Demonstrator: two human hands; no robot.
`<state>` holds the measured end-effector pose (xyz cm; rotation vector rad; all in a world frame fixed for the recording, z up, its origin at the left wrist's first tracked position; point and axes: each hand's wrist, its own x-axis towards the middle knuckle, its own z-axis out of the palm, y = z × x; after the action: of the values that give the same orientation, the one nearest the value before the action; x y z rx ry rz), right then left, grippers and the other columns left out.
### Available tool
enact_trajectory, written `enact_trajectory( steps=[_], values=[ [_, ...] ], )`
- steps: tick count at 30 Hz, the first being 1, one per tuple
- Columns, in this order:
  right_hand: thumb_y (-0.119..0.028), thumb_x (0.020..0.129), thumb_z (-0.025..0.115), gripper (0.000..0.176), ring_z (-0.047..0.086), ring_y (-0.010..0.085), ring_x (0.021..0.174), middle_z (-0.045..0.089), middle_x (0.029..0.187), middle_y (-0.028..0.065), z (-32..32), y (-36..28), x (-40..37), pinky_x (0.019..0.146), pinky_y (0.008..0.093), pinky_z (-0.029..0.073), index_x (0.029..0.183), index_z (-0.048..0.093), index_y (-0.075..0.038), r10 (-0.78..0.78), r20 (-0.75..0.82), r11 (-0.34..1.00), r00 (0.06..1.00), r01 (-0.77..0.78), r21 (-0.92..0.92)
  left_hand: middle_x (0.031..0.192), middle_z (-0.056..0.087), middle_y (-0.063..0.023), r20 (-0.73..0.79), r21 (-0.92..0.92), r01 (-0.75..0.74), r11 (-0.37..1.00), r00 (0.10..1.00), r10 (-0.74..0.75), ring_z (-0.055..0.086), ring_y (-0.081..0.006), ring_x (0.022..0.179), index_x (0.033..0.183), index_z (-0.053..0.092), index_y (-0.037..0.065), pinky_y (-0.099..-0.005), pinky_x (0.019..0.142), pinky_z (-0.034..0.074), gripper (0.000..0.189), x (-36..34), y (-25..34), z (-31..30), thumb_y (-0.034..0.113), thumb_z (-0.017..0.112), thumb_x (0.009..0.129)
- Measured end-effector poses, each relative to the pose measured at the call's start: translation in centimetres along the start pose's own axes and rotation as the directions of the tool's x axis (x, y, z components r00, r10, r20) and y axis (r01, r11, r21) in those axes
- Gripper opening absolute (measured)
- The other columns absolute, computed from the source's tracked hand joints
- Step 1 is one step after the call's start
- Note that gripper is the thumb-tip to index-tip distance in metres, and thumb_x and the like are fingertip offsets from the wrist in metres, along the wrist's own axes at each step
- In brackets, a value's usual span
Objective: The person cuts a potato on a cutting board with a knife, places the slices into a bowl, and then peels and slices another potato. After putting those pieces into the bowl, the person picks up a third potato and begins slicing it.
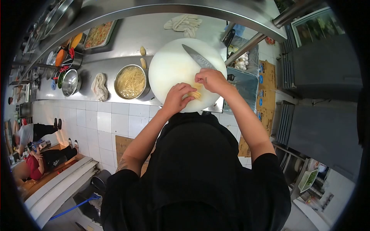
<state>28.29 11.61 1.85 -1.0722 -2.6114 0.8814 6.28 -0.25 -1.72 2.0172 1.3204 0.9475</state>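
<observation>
On the round white cutting board (pixel 165 65), a small bundle of cut potato strips (pixel 197 94) lies near the front edge. My left hand (pixel 179 96) is closed around the left side of these strips, thumb and fingertips against them. Just beyond, my right hand (pixel 211 79) has its fingers pinched together; whatever is between them is too small to make out. A chef's knife (pixel 196 56) lies on the board, blade pointing to the far left. My right hand crosses over it, hiding part of its handle.
Left of the board stands a steel bowl (pixel 116 82) of potato strips in liquid. Two potato pieces (pixel 143 50) lie behind it. Cloths (pixel 100 87), a metal bowl (pixel 71 82) and a food tray (pixel 98 35) are farther left. A steel shelf edge (pixel 185 9) overhangs the counter. Two people are at the far left.
</observation>
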Motion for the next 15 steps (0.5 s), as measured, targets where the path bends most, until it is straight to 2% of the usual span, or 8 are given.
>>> enact_trajectory(
  steps=[6,12,15],
  values=[
    [0.002,0.085,0.067,0.023,0.072,0.0392,0.099,0.072,0.100,0.0129,0.1,-0.4,0.6,0.083,0.0479,0.055,0.102,0.076,-0.011,-0.026,0.097,0.997,0.995,0.033,-0.073,0.117,0.072,-0.0097,-0.016,-0.002,0.005,1.000,1.000,-0.005,0.067,-0.0349,0.110,0.120,0.078,0.013,-0.0446,0.097,0.053,0.035,-0.2,0.1,0.1,0.016,0.086,0.087],
    [0.000,0.087,0.070,0.019,0.070,0.0405,0.105,0.067,0.104,0.0148,0.1,-0.2,-0.1,0.084,0.0509,0.055,0.104,0.071,-0.009,-0.086,0.085,0.983,0.993,0.098,-0.154,0.117,0.072,-0.0103,-0.040,-0.017,-0.011,1.000,0.999,0.010,0.068,-0.0357,0.110,0.121,0.078,0.012,-0.0451,0.097,0.053,0.036,-0.2,-0.2,0.7,0.014,0.086,0.086],
    [-0.002,0.088,0.072,0.023,0.069,0.0403,0.107,0.065,0.107,0.0136,0.5,0.1,-0.7,0.085,0.0515,0.055,0.109,0.068,-0.010,-0.135,0.025,0.986,0.991,0.136,-0.091,0.115,0.072,-0.0105,-0.064,-0.028,-0.023,0.999,0.998,0.021,0.068,-0.0359,0.109,0.121,0.078,0.013,-0.0457,0.097,0.053,0.036,-0.4,-0.4,0.6,0.013,0.087,0.085]
  ],
)
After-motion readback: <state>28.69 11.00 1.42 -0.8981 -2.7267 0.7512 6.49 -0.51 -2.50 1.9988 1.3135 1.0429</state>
